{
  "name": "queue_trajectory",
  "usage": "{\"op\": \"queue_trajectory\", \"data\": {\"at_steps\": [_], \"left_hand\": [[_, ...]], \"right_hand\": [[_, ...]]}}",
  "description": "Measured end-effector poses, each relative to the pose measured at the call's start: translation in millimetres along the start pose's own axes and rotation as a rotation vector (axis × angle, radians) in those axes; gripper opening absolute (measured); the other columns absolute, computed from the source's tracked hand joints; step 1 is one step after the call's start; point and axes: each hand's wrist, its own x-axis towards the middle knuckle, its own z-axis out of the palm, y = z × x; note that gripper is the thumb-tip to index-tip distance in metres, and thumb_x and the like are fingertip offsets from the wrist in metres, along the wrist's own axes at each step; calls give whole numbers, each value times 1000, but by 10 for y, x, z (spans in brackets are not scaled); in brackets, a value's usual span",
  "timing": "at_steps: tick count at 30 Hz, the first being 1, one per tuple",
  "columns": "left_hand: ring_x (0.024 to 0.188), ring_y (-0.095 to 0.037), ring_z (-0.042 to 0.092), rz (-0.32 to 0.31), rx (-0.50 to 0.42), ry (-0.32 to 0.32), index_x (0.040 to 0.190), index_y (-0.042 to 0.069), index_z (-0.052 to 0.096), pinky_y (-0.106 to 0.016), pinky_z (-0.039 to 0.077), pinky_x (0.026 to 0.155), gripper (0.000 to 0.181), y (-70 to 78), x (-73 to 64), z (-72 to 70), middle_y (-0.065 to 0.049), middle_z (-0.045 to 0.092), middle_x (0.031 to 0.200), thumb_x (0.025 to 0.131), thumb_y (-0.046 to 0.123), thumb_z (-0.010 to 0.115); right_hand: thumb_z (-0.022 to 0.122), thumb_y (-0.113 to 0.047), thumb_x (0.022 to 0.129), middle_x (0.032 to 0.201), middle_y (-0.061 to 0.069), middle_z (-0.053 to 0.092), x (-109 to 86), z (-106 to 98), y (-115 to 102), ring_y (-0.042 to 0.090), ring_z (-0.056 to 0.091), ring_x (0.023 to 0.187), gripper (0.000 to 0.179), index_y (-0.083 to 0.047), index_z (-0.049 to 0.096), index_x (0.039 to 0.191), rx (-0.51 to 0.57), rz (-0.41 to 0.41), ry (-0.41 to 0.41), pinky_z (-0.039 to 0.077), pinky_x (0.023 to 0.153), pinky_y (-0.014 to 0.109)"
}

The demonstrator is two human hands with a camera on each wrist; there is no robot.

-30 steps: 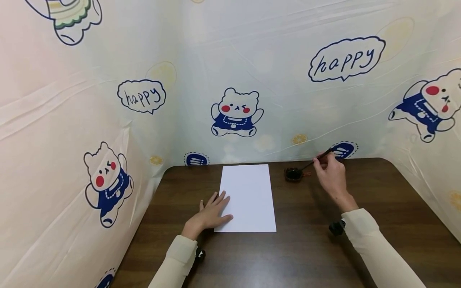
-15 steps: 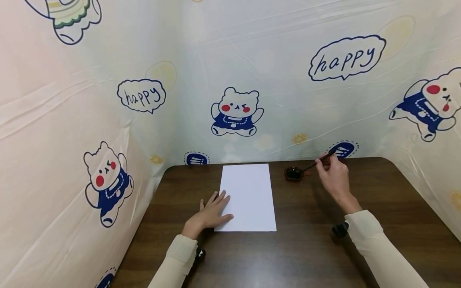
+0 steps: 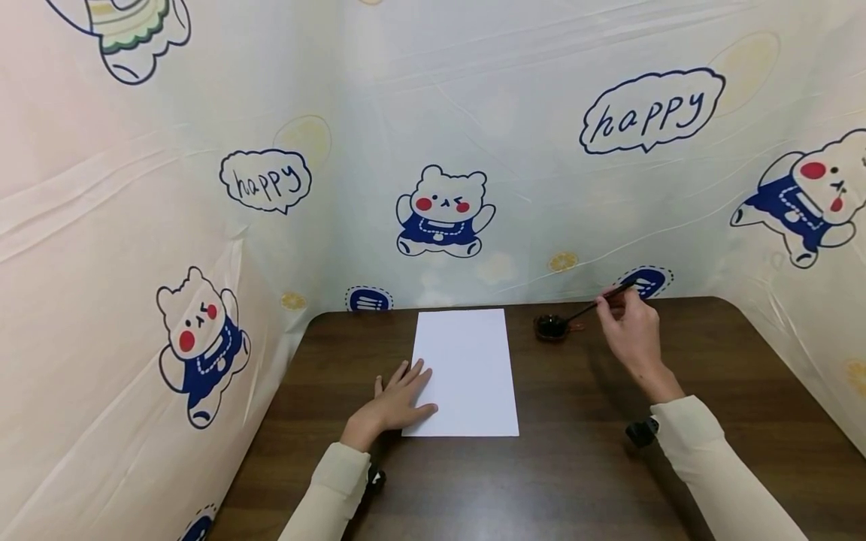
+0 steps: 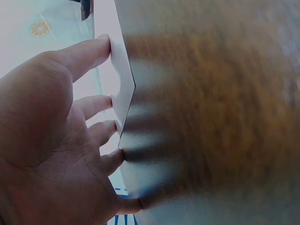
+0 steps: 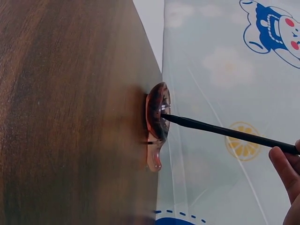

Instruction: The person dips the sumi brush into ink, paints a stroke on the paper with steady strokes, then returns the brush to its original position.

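My right hand point(image 3: 632, 334) pinches the dark shaft of a thin brush point(image 5: 225, 131), which slants down to the left. The brush tip dips into a small reddish-brown translucent dish point(image 5: 157, 112) with a short handle, holding dark liquid. In the head view the dish point(image 3: 551, 327) sits to the right of a blank white sheet of paper point(image 3: 470, 376). My left hand point(image 3: 391, 402) lies with spread fingers over the sheet's left edge. From the left wrist view, the thumb and some fingertips point(image 4: 104, 43) touch the paper point(image 4: 123, 84), while the little finger reaches the table.
The brown wood-grain table point(image 3: 575, 466) has rounded far corners. A pale curtain point(image 3: 528, 150) printed with bears and lettering rises behind it and along both sides. A dark wrist camera point(image 3: 643, 432) hangs below the right cuff.
My right hand has shifted slightly to the right and down, and the brush lies at a lower slant with its tip still at the dish. The left hand and paper stay in place.
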Motion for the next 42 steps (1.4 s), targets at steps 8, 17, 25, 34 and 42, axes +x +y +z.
{"op": "queue_trajectory", "data": {"at_steps": [8, 17, 25, 34, 42], "left_hand": [[154, -35, 5, 3, -11, 6, 156, 24, 28, -78, 2, 108, 76, 13, -9, -14, -3, 13, 166, 93, 57, 54], [154, -34, 5, -5, 8, 6, 156, 24, 27, -78, 3, 109, 75, 14, -9, -4, -3, 13, 166, 94, 57, 53], [153, -35, 7, 4, -4, 17, 156, 20, 29, -79, 4, 107, 75, 16, -9, -4, -4, 14, 166, 94, 55, 55], [153, -34, 6, 1, 8, 21, 156, 22, 29, -79, 5, 107, 75, 2, 2, 7, -3, 14, 166, 94, 56, 54], [153, -35, 6, -2, 9, 22, 156, 22, 29, -79, 5, 107, 75, 9, 1, 5, -3, 14, 166, 94, 56, 54]], "right_hand": [[69, -12, 90, 87, 14, 73, 23, -41, 12, -29, 48, 73, 20, -2, 65, 106, 53, 21, 32, 36, 65, -5], [69, -9, 90, 87, 18, 74, -19, -72, 124, -28, 51, 70, 18, 0, 63, 103, 100, 88, 51, 39, 62, -4], [66, -17, 93, 90, 18, 74, -63, -115, 202, -28, 50, 70, 24, 0, 62, 109, 69, 123, 41, 38, 63, -4], [67, -16, 92, 91, 17, 73, -59, -156, 199, -28, 50, 73, 21, -5, 61, 109, 53, 100, 40, 37, 66, -5], [66, -17, 92, 90, 17, 73, -65, -180, 183, -27, 49, 73, 23, -1, 62, 108, 46, 93, 40, 37, 67, -4]]}}
